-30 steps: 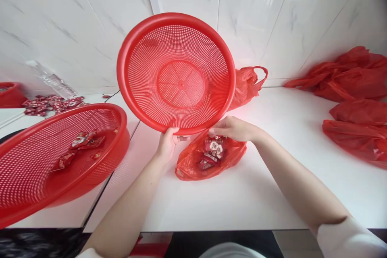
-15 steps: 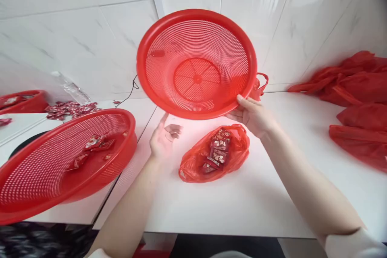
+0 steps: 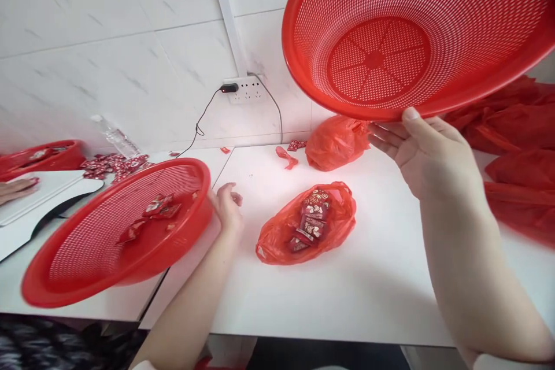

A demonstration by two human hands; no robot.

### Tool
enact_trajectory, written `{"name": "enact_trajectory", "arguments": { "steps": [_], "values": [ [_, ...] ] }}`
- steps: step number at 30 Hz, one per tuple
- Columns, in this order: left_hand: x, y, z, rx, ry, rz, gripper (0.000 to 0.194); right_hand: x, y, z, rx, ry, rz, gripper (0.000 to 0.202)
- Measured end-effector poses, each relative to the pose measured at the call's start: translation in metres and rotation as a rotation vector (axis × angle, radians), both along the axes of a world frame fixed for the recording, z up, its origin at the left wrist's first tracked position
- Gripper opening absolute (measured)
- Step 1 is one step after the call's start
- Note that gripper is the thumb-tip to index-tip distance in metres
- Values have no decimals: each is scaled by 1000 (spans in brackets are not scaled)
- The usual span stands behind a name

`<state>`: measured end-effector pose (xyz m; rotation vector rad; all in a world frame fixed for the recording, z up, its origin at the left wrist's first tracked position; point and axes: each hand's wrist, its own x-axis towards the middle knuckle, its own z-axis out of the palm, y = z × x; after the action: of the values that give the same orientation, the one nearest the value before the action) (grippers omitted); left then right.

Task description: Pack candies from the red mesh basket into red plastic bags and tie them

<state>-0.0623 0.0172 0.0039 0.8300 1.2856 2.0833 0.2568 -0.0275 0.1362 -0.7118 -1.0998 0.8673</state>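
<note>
My right hand [image 3: 433, 156] grips the near rim of a red mesh plastic basket [image 3: 377, 60], thumb inside and fingers beneath. Raised at the upper right, this basket is tilted so its bare inside faces me. My left hand [image 3: 228, 206] is open, fingers loosely bent, close against the right side of a second red basket [image 3: 184, 237]. Whether it touches that rim I cannot tell. A few small red packets [image 3: 160, 208] lie in the second basket. Between my forearms sits an opened red plastic bag [image 3: 277, 231] holding several dark red packets [image 3: 313, 222].
A tied red bag [image 3: 336, 141] stands by the wall under a power strip [image 3: 247, 89] with cables. More red bags [image 3: 520, 167] lie at right. At left are loose packets [image 3: 115, 166], a clear bottle [image 3: 117, 136], a third basket [image 3: 71, 153] and another person's hand [image 3: 17, 188].
The empty basket in my right hand has swung right and come nearer, uncovering the power strip and the tied bag. My left hand has moved slightly left toward the second basket.
</note>
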Motion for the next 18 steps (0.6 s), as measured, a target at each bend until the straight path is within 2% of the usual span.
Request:
{"name": "enact_trajectory", "arguments": {
  "steps": [2, 4, 7, 9, 12, 18],
  "values": [
    [11, -5, -6, -18, 97, -150, 25, 4, -3, 2, 29, -71, -11, 15],
    [21, -10, -10, -46, 150, -337, 15, 5, -6, 4, 33, -103, -10, 16],
    [32, -17, -13, -69, 146, -570, 17, 5, -12, 6, 8, -92, 20, 15],
    [34, -20, -13, -64, 141, -671, 19, 3, -15, 7, -7, -88, 53, 15],
    [32, -20, -12, -55, 123, -699, 24, -2, -18, 9, -34, -112, 120, 19],
    [17, -8, -13, -106, 64, -628, 41, -17, -26, 7, -150, -186, 365, 25]
  ]
}}
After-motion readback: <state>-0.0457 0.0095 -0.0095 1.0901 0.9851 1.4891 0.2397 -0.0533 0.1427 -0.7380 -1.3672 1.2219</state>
